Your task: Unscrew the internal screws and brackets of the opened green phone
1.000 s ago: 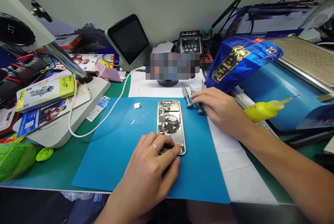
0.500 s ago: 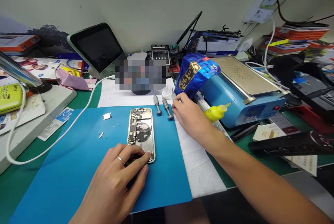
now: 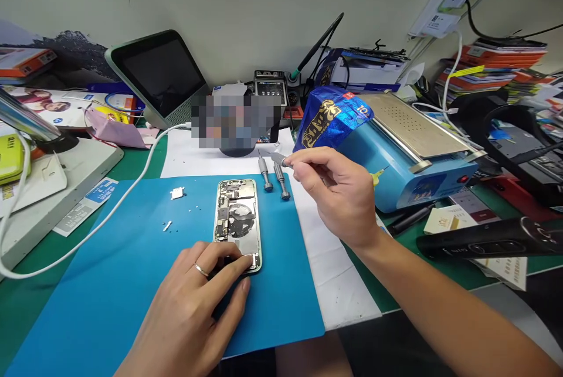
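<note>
An opened phone [image 3: 241,213] lies upright on the blue mat, its board and inner parts bare. My left hand [image 3: 197,289] is closed over its lower end, the index finger on the bottom right corner and the thumb by the edge. My right hand [image 3: 338,189] is raised beside the mat. Pinched in its fingertips is a small grey thin-bladed tool [image 3: 280,159], tip pointing left; its exact kind is unclear. Two grey screwdrivers [image 3: 265,173] stand close under it. Left of the phone lie a small metal plate [image 3: 177,193] and a small bracket [image 3: 167,226].
A blue machine with a metal plate [image 3: 407,122] stands at the right, a blue foil bag [image 3: 323,119] leaning by it. Behind are a screen [image 3: 156,72] and a soldering station [image 3: 270,92]. A white cable [image 3: 112,200] crosses the mat's left side.
My right hand has lifted from beside the screwdrivers and turned, bringing up the thin-bladed tool. It now covers most of the yellow bottle. My left hand stays on the phone.
</note>
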Demonstrator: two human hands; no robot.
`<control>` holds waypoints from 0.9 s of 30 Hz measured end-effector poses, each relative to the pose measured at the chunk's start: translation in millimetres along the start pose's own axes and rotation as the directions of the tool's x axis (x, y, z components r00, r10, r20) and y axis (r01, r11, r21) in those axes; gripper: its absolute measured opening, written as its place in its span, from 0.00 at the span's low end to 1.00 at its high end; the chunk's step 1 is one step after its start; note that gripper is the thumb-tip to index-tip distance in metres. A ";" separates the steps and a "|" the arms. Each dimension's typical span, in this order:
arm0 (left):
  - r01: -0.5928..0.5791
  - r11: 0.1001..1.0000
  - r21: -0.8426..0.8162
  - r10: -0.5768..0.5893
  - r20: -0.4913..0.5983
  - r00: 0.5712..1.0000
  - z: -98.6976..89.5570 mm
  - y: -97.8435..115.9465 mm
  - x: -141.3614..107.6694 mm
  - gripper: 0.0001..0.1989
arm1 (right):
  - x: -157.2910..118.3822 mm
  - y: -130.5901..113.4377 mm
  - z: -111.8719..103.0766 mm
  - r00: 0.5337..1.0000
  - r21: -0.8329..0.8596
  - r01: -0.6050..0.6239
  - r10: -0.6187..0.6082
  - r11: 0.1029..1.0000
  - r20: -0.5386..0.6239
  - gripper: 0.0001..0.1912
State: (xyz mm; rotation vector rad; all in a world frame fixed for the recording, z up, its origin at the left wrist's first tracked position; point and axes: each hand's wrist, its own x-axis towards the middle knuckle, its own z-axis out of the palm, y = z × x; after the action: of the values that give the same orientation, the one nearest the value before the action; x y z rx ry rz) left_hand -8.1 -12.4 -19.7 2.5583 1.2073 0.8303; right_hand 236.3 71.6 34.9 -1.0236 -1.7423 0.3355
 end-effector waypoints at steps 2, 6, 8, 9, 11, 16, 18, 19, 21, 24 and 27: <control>-0.008 1.000 -0.001 0.008 0.015 1.000 0.4 -0.8 -1.1 0.14 | 0.0 -2.2 0.3 0.999 0.095 -0.022 0.026 0.995 -0.044 0.05; -0.022 1.000 -0.001 0.022 0.038 0.999 -0.1 -3.1 -3.9 0.14 | -1.2 -2.8 -3.5 0.988 0.218 0.067 -0.033 0.974 -0.154 0.03; -0.026 1.000 0.004 0.026 0.042 0.999 -0.5 -4.2 -4.8 0.14 | -2.5 -3.4 -6.5 0.975 0.246 0.141 -0.091 0.959 -0.204 0.02; -0.028 1.000 0.005 0.027 0.044 0.999 -0.6 -4.5 -4.8 0.14 | -3.1 -4.1 -7.9 0.970 0.257 0.167 -0.113 0.952 -0.215 0.02; -0.034 0.999 0.004 0.034 0.045 0.998 -0.7 -4.6 -4.4 0.14 | -3.9 -5.9 -9.5 0.971 0.285 0.189 -0.135 0.940 -0.199 0.02; -0.045 0.999 0.011 0.044 0.037 0.998 -1.4 -4.1 -4.2 0.14 | -2.8 -8.0 -7.4 0.990 0.340 0.140 -0.130 0.930 -0.053 0.06; -0.037 0.999 0.019 0.036 0.044 0.998 -1.8 -4.5 -5.1 0.14 | -2.5 -6.0 -4.6 0.990 0.341 0.138 -0.143 0.930 -0.011 0.07; -0.038 0.999 0.021 0.037 0.046 0.998 -2.0 -4.8 -5.4 0.14 | -2.7 -4.5 -2.9 0.988 0.336 0.141 -0.152 0.931 0.006 0.07; -0.040 0.999 0.023 0.039 0.053 0.998 -2.1 -5.6 -5.8 0.14 | -3.7 -1.2 0.3 0.984 0.311 0.155 -0.175 0.938 0.039 0.06; -0.050 0.998 0.029 0.048 0.054 0.997 -2.0 -6.4 -5.7 0.14 | -6.6 3.2 3.5 0.970 0.244 0.213 -0.236 0.946 0.067 0.05; -0.058 0.997 0.041 0.056 0.044 0.997 -1.7 -6.7 -5.3 0.14 | -9.9 6.9 4.6 0.948 0.159 0.287 -0.304 0.945 0.092 0.06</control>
State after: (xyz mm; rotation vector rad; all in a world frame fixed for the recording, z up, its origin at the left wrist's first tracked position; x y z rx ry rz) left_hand -16.2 -12.2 -23.1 2.6418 1.1562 0.7657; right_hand 236.5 69.3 22.2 -0.6366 -1.9146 0.3277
